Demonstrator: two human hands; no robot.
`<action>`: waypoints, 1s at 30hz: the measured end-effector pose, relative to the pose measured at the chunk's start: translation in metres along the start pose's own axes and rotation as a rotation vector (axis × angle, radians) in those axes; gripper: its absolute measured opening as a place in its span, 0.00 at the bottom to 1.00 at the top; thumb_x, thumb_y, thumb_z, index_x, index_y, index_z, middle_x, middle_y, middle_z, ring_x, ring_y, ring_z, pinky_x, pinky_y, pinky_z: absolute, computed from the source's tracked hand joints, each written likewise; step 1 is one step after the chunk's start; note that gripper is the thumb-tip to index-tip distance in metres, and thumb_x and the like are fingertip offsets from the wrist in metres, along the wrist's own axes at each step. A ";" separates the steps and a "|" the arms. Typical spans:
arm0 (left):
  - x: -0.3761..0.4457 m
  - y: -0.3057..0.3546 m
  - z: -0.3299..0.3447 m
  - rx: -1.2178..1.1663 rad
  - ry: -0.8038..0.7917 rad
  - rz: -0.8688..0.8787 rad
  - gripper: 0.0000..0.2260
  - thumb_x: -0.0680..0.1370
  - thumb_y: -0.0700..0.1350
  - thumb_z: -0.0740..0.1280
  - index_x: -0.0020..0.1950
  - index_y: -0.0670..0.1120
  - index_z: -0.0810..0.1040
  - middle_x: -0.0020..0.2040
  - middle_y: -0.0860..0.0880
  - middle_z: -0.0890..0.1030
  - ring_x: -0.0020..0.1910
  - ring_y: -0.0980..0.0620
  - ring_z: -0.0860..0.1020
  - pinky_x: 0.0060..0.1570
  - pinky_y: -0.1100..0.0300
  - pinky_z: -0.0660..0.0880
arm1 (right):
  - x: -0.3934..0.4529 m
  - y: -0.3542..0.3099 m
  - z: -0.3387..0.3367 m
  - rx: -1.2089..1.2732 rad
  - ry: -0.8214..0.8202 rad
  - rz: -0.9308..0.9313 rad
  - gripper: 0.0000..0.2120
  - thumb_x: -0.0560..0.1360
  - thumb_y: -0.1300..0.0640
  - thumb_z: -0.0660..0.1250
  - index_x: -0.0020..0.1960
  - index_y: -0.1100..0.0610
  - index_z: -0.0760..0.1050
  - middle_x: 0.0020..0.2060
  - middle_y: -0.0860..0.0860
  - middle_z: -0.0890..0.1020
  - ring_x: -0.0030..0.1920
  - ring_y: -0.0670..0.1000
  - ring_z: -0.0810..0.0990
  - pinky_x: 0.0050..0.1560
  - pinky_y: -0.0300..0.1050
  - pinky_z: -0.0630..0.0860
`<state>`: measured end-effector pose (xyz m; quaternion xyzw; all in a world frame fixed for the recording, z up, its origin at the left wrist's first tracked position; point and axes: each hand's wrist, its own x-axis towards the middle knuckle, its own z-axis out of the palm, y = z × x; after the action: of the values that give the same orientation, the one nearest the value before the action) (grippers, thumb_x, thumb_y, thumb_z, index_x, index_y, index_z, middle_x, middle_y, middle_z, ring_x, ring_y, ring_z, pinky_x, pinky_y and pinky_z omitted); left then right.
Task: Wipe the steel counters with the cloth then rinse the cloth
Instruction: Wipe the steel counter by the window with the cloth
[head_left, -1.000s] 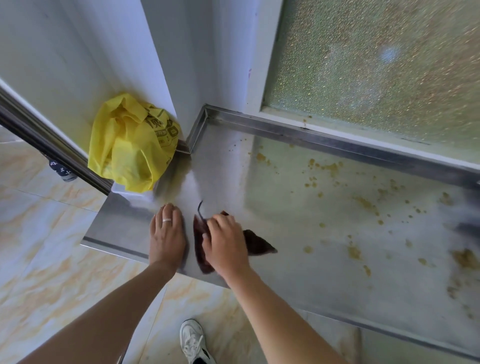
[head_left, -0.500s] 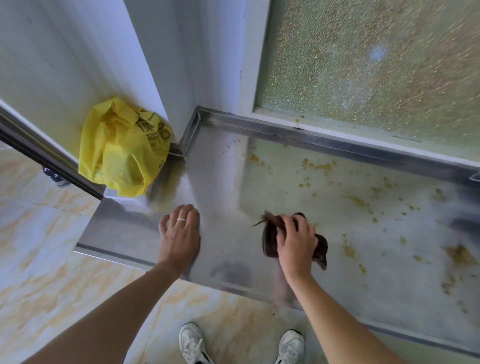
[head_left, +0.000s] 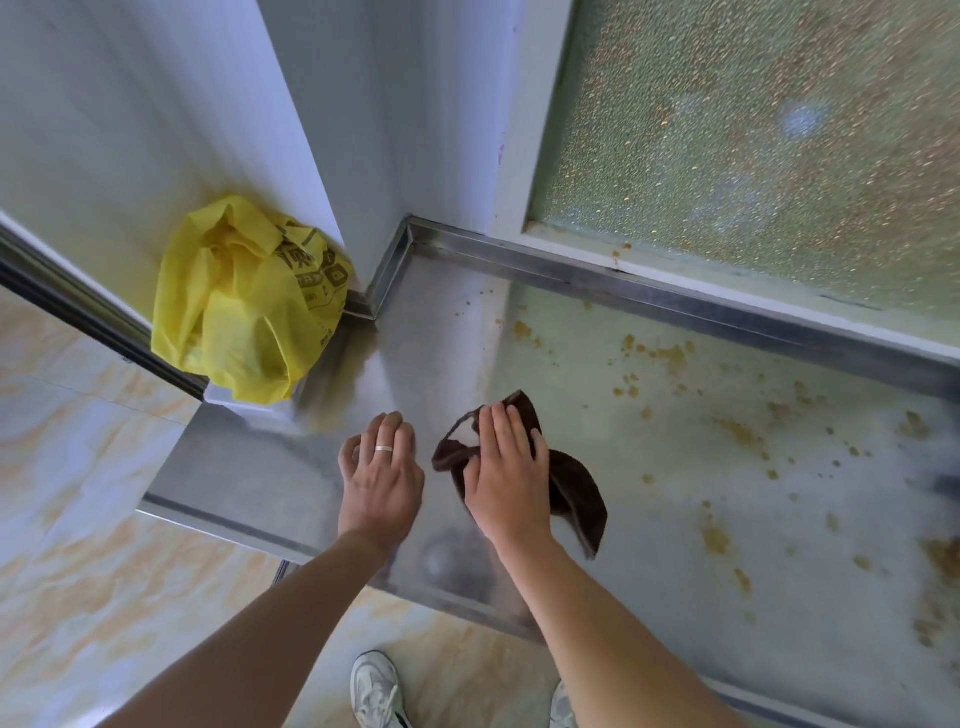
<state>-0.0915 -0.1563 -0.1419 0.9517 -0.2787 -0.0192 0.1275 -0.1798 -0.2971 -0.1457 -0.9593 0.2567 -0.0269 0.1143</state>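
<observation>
Fingers (head_left: 501, 434) of right hand (head_left: 506, 480) press cloth (head_left: 574, 488) flat on counter (head_left: 675, 519); left hand (head_left: 382, 475) relaxed

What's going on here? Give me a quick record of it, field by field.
Surface: steel counter, set in a corner under a frosted window
Right hand: presses flat on a dark brown cloth on the counter
Left hand: rests on the bare steel beside the cloth, ring on one finger
Dirt: yellowish-brown specks scattered to the right of the cloth
Other item: yellow bag at the counter's left end against the wall
Rinsing: not yet done; no sink in view
</observation>
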 end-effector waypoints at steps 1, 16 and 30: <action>0.000 0.000 0.000 0.004 0.002 -0.001 0.14 0.77 0.41 0.58 0.61 0.46 0.74 0.67 0.48 0.72 0.70 0.47 0.69 0.67 0.48 0.63 | 0.005 -0.002 -0.001 0.006 0.013 0.012 0.27 0.81 0.52 0.55 0.78 0.59 0.67 0.77 0.54 0.70 0.79 0.54 0.65 0.75 0.59 0.66; 0.001 0.001 0.001 0.012 0.010 0.014 0.14 0.77 0.41 0.58 0.62 0.45 0.73 0.68 0.47 0.72 0.71 0.45 0.68 0.67 0.46 0.63 | 0.026 0.006 -0.007 0.043 0.015 0.017 0.27 0.77 0.54 0.59 0.76 0.58 0.70 0.74 0.54 0.73 0.74 0.57 0.70 0.68 0.56 0.73; 0.049 -0.025 -0.012 -0.028 0.143 0.088 0.07 0.73 0.41 0.61 0.50 0.44 0.73 0.51 0.45 0.76 0.50 0.44 0.73 0.53 0.52 0.67 | -0.024 0.030 0.002 0.106 -0.014 -0.479 0.29 0.85 0.42 0.55 0.82 0.54 0.59 0.81 0.52 0.62 0.82 0.54 0.55 0.79 0.61 0.58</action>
<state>-0.0354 -0.1592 -0.1351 0.9355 -0.3101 0.0508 0.1612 -0.2153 -0.3104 -0.1545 -0.9857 0.0193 -0.0597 0.1564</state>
